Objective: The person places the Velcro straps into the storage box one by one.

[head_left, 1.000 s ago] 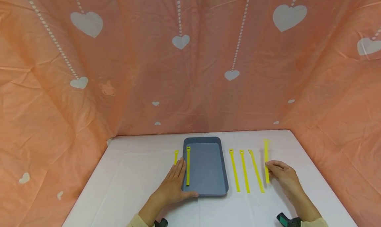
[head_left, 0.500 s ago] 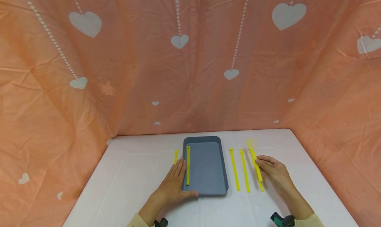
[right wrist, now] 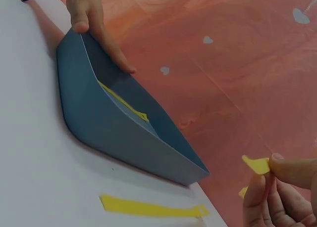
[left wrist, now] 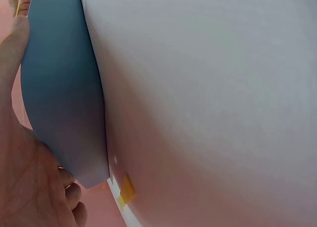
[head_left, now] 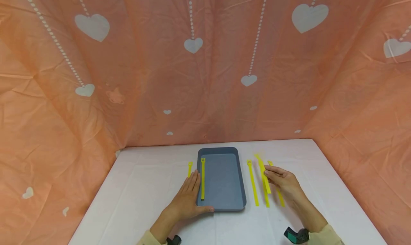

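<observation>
right hand (head_left: pixel 285 184) (yellow strap (head_left: pixel 262 169) pinched) has neared tray (head_left: pixel 224 180).

Pale yellow sleeves (head_left: pixel 325 235), black wrist devices (head_left: pixel 303 236)

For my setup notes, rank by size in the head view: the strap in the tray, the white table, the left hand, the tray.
Largest to smallest:
white table
tray
left hand
yellow strap in the tray

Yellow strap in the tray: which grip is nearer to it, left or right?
Left. The left grip touches the left side of the tray, just beside the strap. The right grip is beyond the tray's right side, pinching another yellow strap.
</observation>
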A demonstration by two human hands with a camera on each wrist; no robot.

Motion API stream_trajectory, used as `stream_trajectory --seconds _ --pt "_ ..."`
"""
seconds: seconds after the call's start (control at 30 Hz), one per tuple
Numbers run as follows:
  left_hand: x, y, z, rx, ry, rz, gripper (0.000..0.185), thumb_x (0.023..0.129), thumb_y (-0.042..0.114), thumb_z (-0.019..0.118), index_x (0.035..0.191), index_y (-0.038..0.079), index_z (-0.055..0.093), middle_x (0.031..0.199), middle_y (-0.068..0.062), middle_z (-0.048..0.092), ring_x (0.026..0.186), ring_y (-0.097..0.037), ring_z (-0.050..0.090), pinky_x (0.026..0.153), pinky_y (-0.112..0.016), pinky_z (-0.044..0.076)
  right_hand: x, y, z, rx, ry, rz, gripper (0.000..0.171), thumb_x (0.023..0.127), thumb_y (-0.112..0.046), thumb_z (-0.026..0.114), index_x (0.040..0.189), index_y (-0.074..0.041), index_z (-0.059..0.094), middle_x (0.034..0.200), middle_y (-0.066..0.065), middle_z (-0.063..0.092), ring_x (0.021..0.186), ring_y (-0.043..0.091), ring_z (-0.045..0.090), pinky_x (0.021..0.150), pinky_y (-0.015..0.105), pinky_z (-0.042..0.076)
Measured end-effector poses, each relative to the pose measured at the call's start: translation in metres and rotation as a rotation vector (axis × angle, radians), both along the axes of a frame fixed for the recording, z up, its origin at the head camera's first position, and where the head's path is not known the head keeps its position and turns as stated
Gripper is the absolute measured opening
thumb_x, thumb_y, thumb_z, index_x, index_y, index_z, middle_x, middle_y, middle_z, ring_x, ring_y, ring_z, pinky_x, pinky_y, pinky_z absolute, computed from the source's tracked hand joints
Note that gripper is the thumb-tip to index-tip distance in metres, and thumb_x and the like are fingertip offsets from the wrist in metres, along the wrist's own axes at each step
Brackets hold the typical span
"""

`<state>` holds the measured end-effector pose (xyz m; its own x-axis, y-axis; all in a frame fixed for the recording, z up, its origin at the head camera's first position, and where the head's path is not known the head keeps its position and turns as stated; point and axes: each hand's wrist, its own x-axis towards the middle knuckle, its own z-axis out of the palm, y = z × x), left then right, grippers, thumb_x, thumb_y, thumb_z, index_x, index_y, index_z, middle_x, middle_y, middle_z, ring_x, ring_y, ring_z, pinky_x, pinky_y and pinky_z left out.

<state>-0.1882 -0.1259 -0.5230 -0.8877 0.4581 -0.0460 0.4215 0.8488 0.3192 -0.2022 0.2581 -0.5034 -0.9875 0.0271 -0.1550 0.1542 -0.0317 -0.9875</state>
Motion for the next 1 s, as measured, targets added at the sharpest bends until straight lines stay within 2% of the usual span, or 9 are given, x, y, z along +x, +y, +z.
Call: stream_trajectory --seconds 0.23,0.37,0.7,1.0 --pt "0.0 0.0 0.001 -0.001 0.003 -0.005 0.133 0.086 0.083 0.068 0.17 -0.004 0.012 0.179 -0.022 0.005 0.166 -0.038 0.007 0.134 -0.053 0.017 -0.005 -0.019 0.001 -0.075 0.027 0.052 0.034 0.105 -0.008 0.071 0.133 0.01 0.068 0.098 -0.006 0.077 0.087 0.009 0.07 0.086 0.026 0.063" --pt "0.0 0.0 0.002 0.003 0.0 -0.005 0.133 0.086 0.083 0.068 0.17 -0.004 0.012 0.179 -0.022 0.005 0.166 -0.038 0.007 0.134 -0.053 0.017 -0.008 -0.03 0.002 -0.097 0.047 0.087 0.033 0.105 -0.007 0.07 0.132 0.012 0.066 0.098 -0.003 0.078 0.087 0.012 0.07 0.088 0.028 0.063" --pt "0.0 0.0 0.002 0.016 -0.011 -0.001 0.134 0.086 0.083 0.069 0.17 -0.004 0.012 0.179 -0.022 0.004 0.166 -0.037 0.007 0.134 -0.053 0.016 -0.014 -0.06 0.0 -0.116 0.048 0.151 0.034 0.105 -0.003 0.068 0.132 0.016 0.063 0.097 -0.004 0.077 0.088 0.009 0.071 0.085 0.025 0.062" --pt "0.0 0.0 0.002 0.005 -0.005 0.006 0.135 0.085 0.084 0.069 0.17 -0.003 0.013 0.18 -0.021 0.005 0.166 -0.037 0.008 0.134 -0.053 0.018 -0.018 -0.086 -0.002 -0.101 0.033 0.187 0.034 0.103 -0.007 0.073 0.129 0.014 0.066 0.097 0.0 0.077 0.085 0.01 0.071 0.083 0.027 0.063"
